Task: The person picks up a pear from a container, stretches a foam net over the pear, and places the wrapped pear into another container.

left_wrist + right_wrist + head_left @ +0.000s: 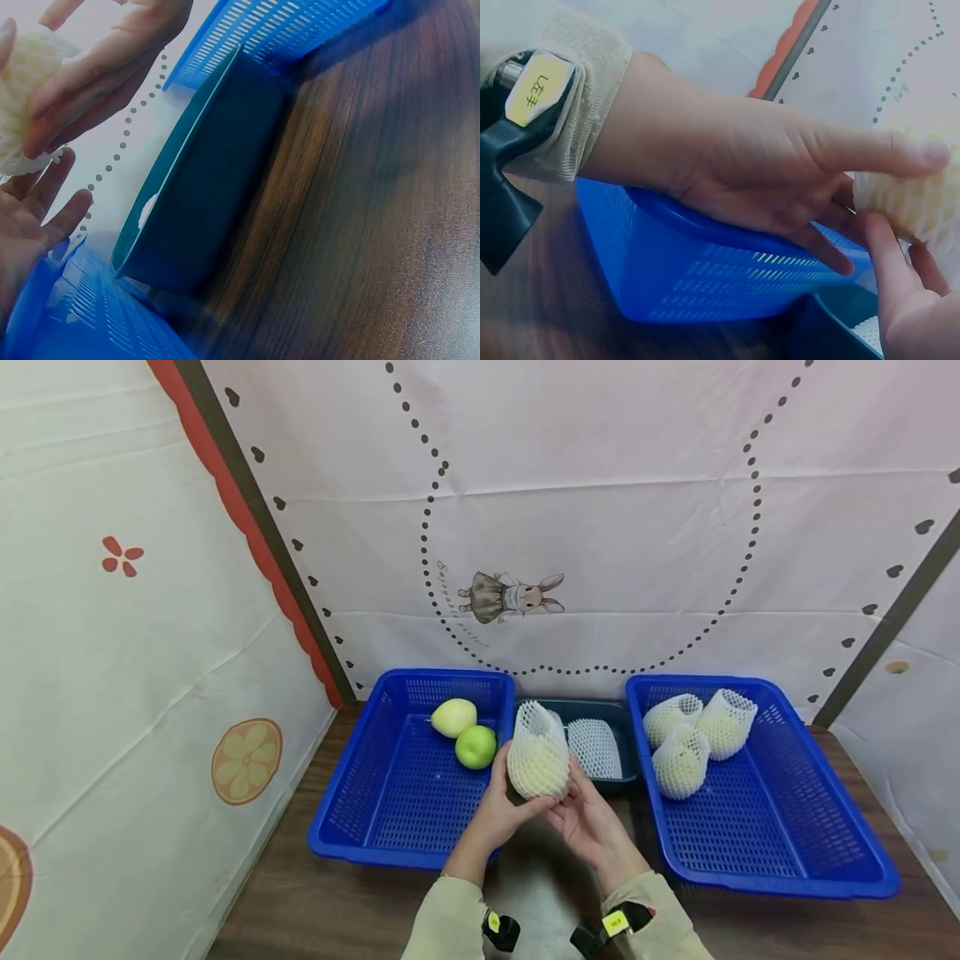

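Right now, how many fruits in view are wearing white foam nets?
4: one netted fruit in the hands, three netted fruits together in the right-side blue basket. The partly blocked tray could hide more.

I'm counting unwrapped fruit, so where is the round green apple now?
In the head view, the green apple lies in the blue perforated plastic basket on the left, near its right wall, just below and right of the pale yellow-green pear.

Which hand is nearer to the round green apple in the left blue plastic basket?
Left. The left hand is just to the near right of the apple; the right hand is farther right, touching the white foam-netted fruit.
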The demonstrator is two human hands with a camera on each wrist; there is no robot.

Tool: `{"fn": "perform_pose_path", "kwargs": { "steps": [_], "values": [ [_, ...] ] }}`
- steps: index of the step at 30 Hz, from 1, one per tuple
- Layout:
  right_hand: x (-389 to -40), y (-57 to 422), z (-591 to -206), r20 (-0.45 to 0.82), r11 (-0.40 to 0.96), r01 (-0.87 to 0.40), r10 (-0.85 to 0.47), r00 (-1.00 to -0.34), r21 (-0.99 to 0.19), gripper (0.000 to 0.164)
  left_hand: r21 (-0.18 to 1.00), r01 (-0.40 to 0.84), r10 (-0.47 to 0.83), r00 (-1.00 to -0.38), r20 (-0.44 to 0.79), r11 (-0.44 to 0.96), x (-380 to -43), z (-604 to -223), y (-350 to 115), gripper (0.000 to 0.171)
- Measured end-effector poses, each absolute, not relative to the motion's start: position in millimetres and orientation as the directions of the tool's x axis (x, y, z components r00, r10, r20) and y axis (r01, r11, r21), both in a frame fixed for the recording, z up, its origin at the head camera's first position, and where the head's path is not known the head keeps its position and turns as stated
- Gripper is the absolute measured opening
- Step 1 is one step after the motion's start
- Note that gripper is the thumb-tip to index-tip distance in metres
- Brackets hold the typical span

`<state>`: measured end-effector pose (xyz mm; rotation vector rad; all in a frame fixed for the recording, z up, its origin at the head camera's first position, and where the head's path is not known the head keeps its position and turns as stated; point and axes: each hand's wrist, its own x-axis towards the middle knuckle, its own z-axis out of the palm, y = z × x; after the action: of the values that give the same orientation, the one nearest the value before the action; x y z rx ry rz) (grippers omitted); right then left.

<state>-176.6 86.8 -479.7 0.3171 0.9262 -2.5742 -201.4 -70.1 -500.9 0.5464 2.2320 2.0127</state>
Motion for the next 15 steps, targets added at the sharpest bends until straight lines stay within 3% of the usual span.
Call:
{"fn": "perform_pose_path", "kwargs": {
  "steps": [11, 15],
  "values": [
    [-176.8, 87.8, -480.2, -0.290, -0.706, 0.415, -0.299, -0.909, -0.573, 0.056, 0.967, 0.246, 0.296, -0.931, 0.214, 0.073, -202.2, -504.4, -68.1, 0.097],
    [-177.7, 88.7, -480.2, -0.307, -0.557, 0.372, -0.210, -0.928, -0.743, 0.062, 0.976, 0.212, 0.300, -0.936, 0.185, 0.058, -201.0, -501.0, -68.0, 0.096]
  ]
}}
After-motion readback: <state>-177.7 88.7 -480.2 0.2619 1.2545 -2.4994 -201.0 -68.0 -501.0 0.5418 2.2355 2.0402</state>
